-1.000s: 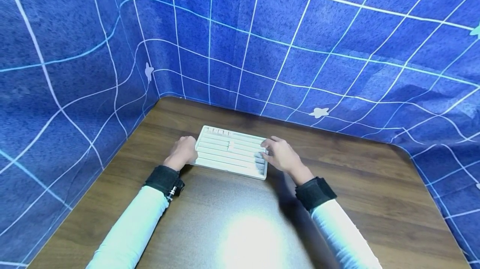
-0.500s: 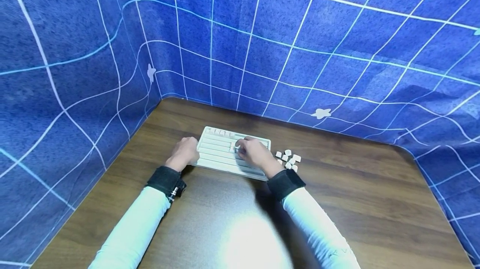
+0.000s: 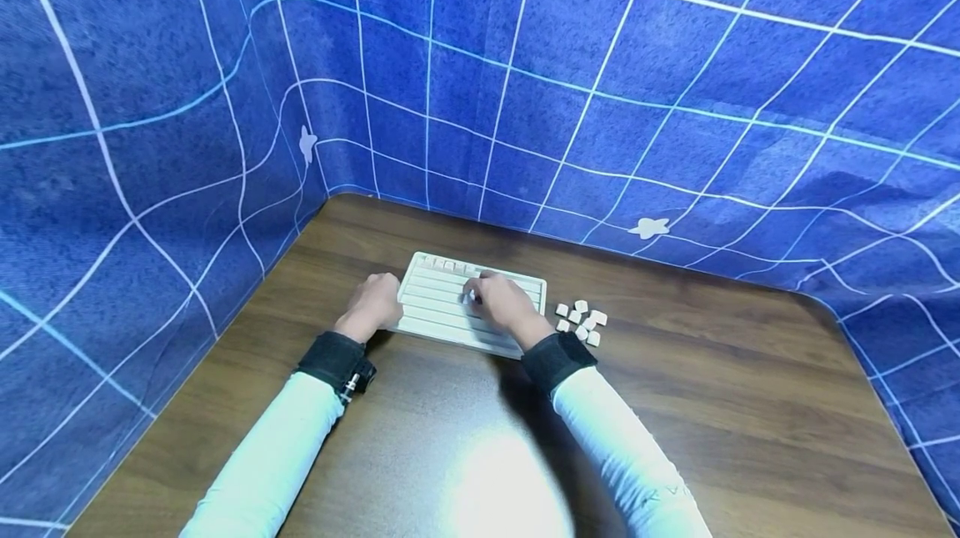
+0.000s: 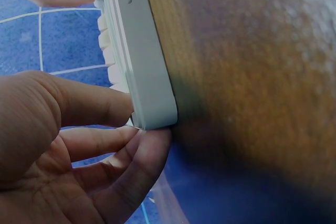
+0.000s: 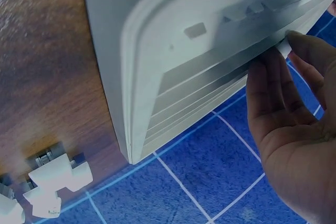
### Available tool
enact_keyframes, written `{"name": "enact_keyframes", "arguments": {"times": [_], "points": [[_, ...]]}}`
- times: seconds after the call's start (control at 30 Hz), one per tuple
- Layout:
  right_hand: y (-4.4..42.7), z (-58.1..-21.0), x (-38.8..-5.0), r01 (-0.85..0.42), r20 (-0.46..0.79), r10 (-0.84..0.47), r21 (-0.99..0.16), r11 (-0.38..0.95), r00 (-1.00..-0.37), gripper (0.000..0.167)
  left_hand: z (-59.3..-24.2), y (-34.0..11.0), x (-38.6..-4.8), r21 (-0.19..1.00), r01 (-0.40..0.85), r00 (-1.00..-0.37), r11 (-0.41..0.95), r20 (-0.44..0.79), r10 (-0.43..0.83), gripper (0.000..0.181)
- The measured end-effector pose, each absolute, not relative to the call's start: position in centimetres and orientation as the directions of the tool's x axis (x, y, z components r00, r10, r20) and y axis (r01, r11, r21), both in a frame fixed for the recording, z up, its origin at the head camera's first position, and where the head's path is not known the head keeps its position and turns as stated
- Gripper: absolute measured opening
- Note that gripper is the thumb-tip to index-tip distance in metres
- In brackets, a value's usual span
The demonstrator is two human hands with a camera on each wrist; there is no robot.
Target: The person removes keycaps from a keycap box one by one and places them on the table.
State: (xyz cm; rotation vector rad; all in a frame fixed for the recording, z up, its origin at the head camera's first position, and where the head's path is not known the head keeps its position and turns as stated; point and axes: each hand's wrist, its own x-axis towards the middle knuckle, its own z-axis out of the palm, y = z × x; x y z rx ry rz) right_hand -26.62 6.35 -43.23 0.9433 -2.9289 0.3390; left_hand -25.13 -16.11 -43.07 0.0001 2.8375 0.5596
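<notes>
A pale tray (image 3: 442, 314) with long parallel ridges lies on the table, and a few white keycaps (image 3: 444, 263) stand along its far row. My left hand (image 3: 373, 302) grips the tray's left end; in the left wrist view its thumb and fingers pinch the corner. Over the middle of the tray is my right hand (image 3: 504, 302), its fingers curled. In the right wrist view its thumb and fingertips pinch a small white keycap (image 5: 284, 49), mostly hidden by the fingers. Loose keycaps (image 3: 582, 331) lie scattered just right of the tray.
The brown wooden table (image 3: 720, 379) ends at a blue cloth wall (image 3: 555, 87) behind and on the left. A bright glare spot falls on the tabletop in front of the tray.
My right hand has moved left from the tray's right end to its middle, uncovering the loose keycaps. It has shifted only slightly since half a second ago. My left hand keeps its hold.
</notes>
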Motion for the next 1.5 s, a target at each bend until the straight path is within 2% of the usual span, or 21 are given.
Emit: {"name": "enact_keyframes", "arguments": {"times": [0.5,0.67,1.03,1.27,1.37,1.5], "points": [[6.2,-43.4,-26.5,-0.555,0.094,-0.550,-0.237,0.797,-0.830,0.017,-43.1,-16.2,-24.9,0.360,-0.008,-0.975,0.933,-0.209,0.072,0.009],[6.1,-43.4,-26.3,-0.572,0.110,-0.565,-0.263,0.777,-0.818,0.016,-43.3,-16.1,-24.8,0.367,-0.012,-0.974,0.930,-0.214,0.072,0.009],[5.5,-43.3,-26.4,-0.517,0.084,-0.512,-0.211,0.830,-0.855,0.014,-43.1,-16.0,-24.9,0.370,-0.022,-0.974,0.929,-0.218,0.064,0.010],[5.4,-43.5,-26.5,-0.504,0.104,-0.493,-0.154,0.850,-0.864,0.005,-43.2,-15.9,-24.9,0.370,-0.011,-0.974,0.929,-0.215,0.074,0.010],[5.6,-43.2,-26.4,-0.505,0.097,-0.496,-0.175,0.845,-0.863,0.005,-43.2,-16.0,-24.9,0.373,-0.019,-0.974,0.927,-0.216,0.067,0.009],[6.7,-42.4,-26.3,-0.524,0.165,-0.498,-0.223,0.822,-0.852,0.006,-43.1,-16.1,-25.1,0.367,-0.025,-0.975,0.930,-0.213,0.058,0.011]]}}
